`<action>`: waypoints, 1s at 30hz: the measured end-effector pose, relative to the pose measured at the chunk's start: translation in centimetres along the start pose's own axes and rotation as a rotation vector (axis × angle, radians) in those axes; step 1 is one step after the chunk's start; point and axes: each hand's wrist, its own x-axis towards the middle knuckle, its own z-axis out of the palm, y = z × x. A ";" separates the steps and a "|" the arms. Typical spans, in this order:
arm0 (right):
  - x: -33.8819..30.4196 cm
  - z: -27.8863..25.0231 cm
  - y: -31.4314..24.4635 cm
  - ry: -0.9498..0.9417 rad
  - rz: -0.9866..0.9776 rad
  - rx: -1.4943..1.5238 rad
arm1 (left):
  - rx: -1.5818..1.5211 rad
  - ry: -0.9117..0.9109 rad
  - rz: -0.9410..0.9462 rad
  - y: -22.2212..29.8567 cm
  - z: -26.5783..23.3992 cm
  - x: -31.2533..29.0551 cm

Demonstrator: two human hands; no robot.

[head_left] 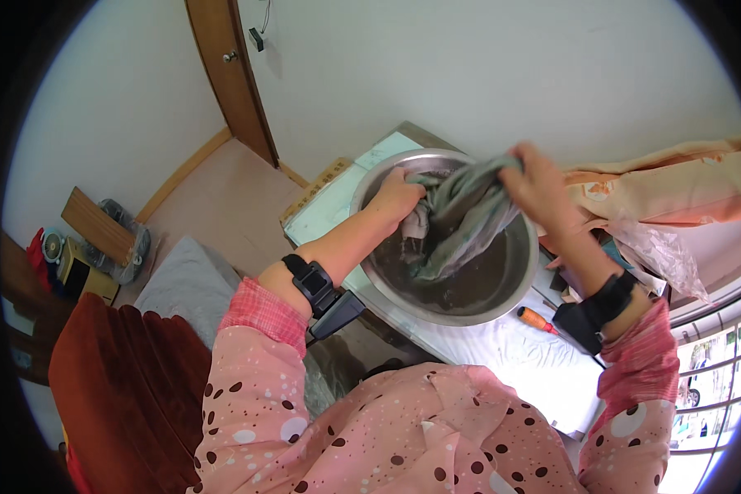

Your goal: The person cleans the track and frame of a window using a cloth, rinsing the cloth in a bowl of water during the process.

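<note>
A wet grey-green cloth (472, 216) hangs in folds between my two hands, its lower end dipping toward murky brown water (469, 288). That water stands in a round metal basin (384, 295). At the basin's far left side, my left hand (401, 194) is closed on one end of the cloth. Higher up over the right rim, my right hand (540, 185) grips the other end; it is slightly blurred. Drips show below the cloth near my left hand.
The basin rests on a white-covered table (502, 346). A screwdriver (537, 319) with an orange handle lies right of the basin. Peach fabric (667, 185) and clear plastic (663, 251) sit against the wall. A rust-red cloth (123, 370) drapes at the left; a wooden door (230, 74) stands behind.
</note>
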 end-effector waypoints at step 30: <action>-1.0 12.1 8.7 -0.976 0.046 -0.641 | 1.788 -1.108 0.134 0.4 2.5 -0.1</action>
